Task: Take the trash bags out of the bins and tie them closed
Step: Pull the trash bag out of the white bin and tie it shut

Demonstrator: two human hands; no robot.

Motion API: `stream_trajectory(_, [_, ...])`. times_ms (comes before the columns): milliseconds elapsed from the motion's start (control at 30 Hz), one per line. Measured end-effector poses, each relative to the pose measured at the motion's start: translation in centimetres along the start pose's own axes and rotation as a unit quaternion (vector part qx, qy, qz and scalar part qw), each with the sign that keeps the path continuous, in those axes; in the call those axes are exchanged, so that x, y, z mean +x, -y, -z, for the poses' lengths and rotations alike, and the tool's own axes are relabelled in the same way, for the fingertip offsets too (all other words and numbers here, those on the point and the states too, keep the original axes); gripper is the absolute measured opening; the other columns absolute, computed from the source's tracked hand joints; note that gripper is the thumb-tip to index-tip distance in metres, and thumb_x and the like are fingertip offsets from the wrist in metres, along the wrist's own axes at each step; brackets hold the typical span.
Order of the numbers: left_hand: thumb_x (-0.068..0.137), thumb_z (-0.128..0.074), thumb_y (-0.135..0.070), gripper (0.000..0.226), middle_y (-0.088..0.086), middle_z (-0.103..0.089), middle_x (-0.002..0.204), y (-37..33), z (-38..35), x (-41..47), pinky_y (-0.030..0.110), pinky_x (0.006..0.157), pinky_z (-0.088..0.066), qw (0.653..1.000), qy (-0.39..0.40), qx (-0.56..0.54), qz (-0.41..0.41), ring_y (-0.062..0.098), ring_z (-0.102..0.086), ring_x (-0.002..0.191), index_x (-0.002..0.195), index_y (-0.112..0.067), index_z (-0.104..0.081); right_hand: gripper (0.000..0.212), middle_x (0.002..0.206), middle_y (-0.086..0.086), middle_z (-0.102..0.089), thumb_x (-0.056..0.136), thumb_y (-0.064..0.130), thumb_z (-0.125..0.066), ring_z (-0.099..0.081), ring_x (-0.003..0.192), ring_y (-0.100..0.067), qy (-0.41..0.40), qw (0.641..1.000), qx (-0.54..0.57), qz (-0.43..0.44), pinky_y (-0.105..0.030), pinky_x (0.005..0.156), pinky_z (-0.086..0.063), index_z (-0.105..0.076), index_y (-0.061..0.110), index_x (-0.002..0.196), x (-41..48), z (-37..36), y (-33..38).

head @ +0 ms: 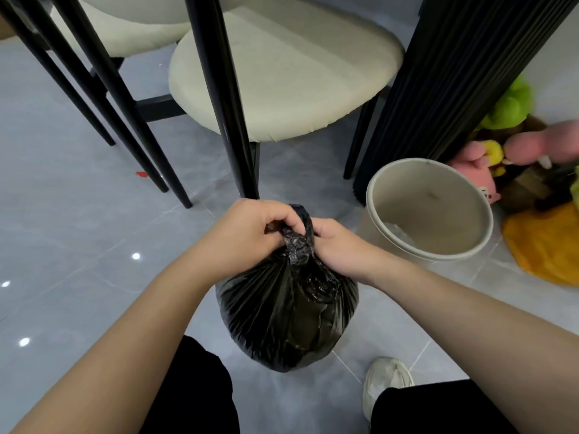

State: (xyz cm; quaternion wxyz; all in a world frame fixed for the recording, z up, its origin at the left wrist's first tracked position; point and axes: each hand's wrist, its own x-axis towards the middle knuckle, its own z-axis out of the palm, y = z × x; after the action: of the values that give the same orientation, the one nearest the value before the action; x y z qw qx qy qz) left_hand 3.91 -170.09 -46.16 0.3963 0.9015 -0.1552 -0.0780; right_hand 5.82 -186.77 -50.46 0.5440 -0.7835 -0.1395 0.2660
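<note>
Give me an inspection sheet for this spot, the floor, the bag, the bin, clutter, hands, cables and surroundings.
Surface: grey tiled floor, small red speck at left.
Job's things: black trash bag out of the bin, on the floor, neck gathered; beige bin upright, unlined.
Clutter: plush toys and yellow cloth at right.
Grippers: left hand and right hand both gripping the bag's neck.
Cables: nothing seen.
Surroundings: cream chair, black chair legs, ribbed black column.

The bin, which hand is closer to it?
The right. The right hand grips the bag neck just left of the bin, with a small gap between them. The left hand holds the neck's far side, farther from the bin.
</note>
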Motion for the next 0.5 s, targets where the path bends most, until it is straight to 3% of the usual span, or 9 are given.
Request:
stream_trajectory(100, [0.074, -0.067, 0.003, 0.023, -0.003, -0.061, 0.073, -0.7, 0.8, 0.4, 0.013, 0.062, -0.042, 0.999, -0.003, 0.028, -0.040, 0.012, -0.055, 0.069, 0.081, -0.018, -0.070, 0.019, 0.096, -0.003, -0.067, 0.097, 0.016, -0.049, -0.060, 0.088, -0.009, 0.052, 0.997, 0.052, -0.013, -0.024, 0.084, -0.049, -0.066, 0.008, 0.097, 0.1, -0.7, 0.3])
stream_trajectory(167, [0.075, -0.068, 0.002, 0.018, -0.007, -0.055, 0.063, -0.6, 1.0, 1.0, 0.011, 0.057, -0.038, 1.000, -0.010, 0.011, -0.026, 0.007, -0.049, 0.060, 0.080, -0.015, -0.069, 0.022, 0.088, -0.004, -0.066, 0.098, 0.016, -0.046, -0.060, 0.082, -0.007, 0.076, 0.996, 0.050, -0.009, -0.019, 0.081, -0.050, -0.064, 0.005, 0.093, 0.1, -1.1, 0.6])
stream_trajectory(267, [0.079, -0.066, 0.003, 0.023, -0.010, -0.056, 0.068, 0.7, 0.8, 1.5, 0.011, 0.059, -0.040, 0.997, -0.055, -0.027, 0.037, 0.003, -0.049, 0.059, 0.085, -0.020, -0.066, 0.020, 0.083, 0.001, -0.058, 0.098, 0.012, -0.046, -0.052, 0.076, -0.002, 0.026, 0.999, 0.044, -0.006, -0.009, 0.071, -0.044, -0.059, -0.004, 0.097, 0.0, -1.2, 1.1])
stream_trajectory(333, [0.082, -0.064, -0.002, 0.028, -0.009, -0.060, 0.085, 1.8, 0.3, 1.3, 0.007, 0.061, -0.040, 0.990, -0.109, -0.042, 0.076, 0.009, -0.053, 0.068, 0.100, -0.024, -0.062, 0.035, 0.093, -0.001, -0.066, 0.101, 0.027, -0.041, -0.060, 0.087, -0.010, -0.016, 0.999, 0.031, -0.019, -0.018, 0.086, -0.048, -0.062, -0.001, 0.100, 0.4, -1.1, 0.9])
stream_trajectory(367, [0.085, -0.063, -0.007, 0.028, -0.009, -0.059, 0.093, 2.1, 0.0, 0.9, 0.005, 0.063, -0.040, 0.985, -0.140, -0.048, 0.094, 0.005, -0.054, 0.072, 0.106, -0.025, -0.059, 0.043, 0.099, -0.004, -0.070, 0.099, 0.039, -0.040, -0.064, 0.096, -0.017, -0.032, 0.999, 0.009, -0.028, -0.030, 0.094, -0.048, -0.064, 0.003, 0.101, 0.7, -1.2, 0.6])
stream_trajectory(433, [0.086, -0.063, -0.023, 0.024, -0.007, -0.060, 0.096, 2.0, -0.6, -0.7, 0.006, 0.065, -0.040, 0.975, -0.181, -0.065, 0.112, 0.002, -0.055, 0.077, 0.108, -0.024, -0.055, 0.054, 0.103, -0.009, -0.072, 0.090, 0.056, -0.037, -0.065, 0.102, -0.025, -0.052, 0.997, -0.022, -0.056, -0.046, 0.097, -0.046, -0.065, 0.010, 0.098, 0.9, -1.3, 0.5])
stream_trajectory(500, [0.077, -0.064, -0.048, 0.038, -0.006, -0.061, 0.091, 1.9, -1.4, -2.7, 0.011, 0.065, -0.042, 0.980, -0.133, -0.079, 0.122, 0.004, -0.055, 0.074, 0.106, -0.026, -0.053, 0.053, 0.099, -0.008, -0.072, 0.088, 0.056, -0.036, -0.065, 0.099, -0.024, -0.068, 0.995, -0.015, -0.074, -0.046, 0.097, -0.047, -0.066, 0.012, 0.095, 1.0, -1.5, 0.5])
